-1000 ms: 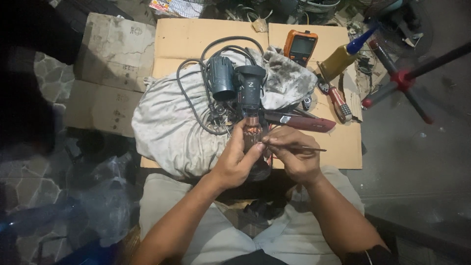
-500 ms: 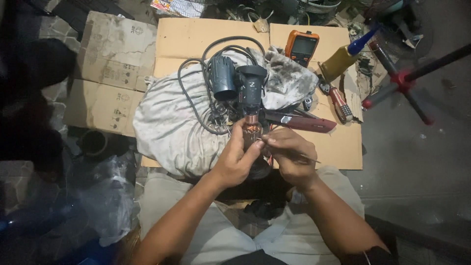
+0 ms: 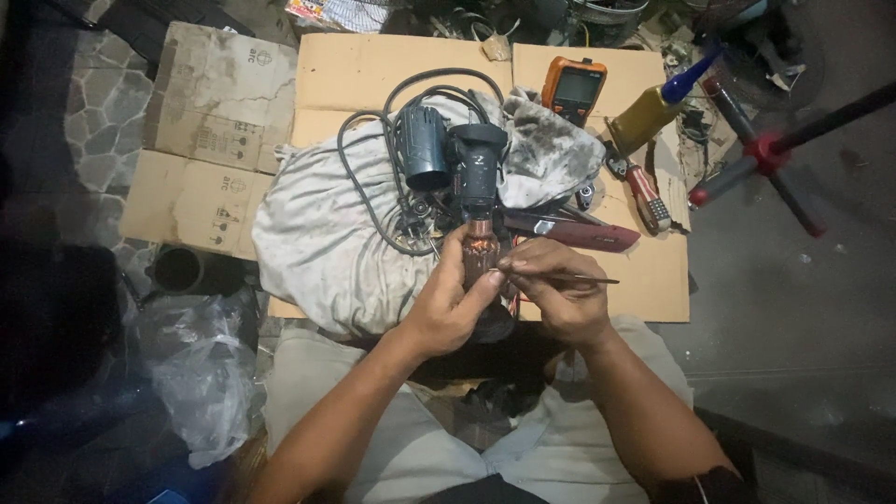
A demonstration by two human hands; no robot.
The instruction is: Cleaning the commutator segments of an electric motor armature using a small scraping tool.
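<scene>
Mid-repair, by the look of it: picking at the copper windings of a motor armature, held upright at frame centre, its dark plastic housing rising just above. Left hand wrapped snugly round the armature's lower part, fingers curled closed on it. Right hand pinching a thin metal probe, tip laid against the windings, fingers narrow on the shaft. Next likely calling for a light, steady touch, fine wire being easily nicked. Behind: grimy grey cloth on flat cardboard, looped black cable, orange multimeter upper right, red-handled screwdriver beside it
</scene>
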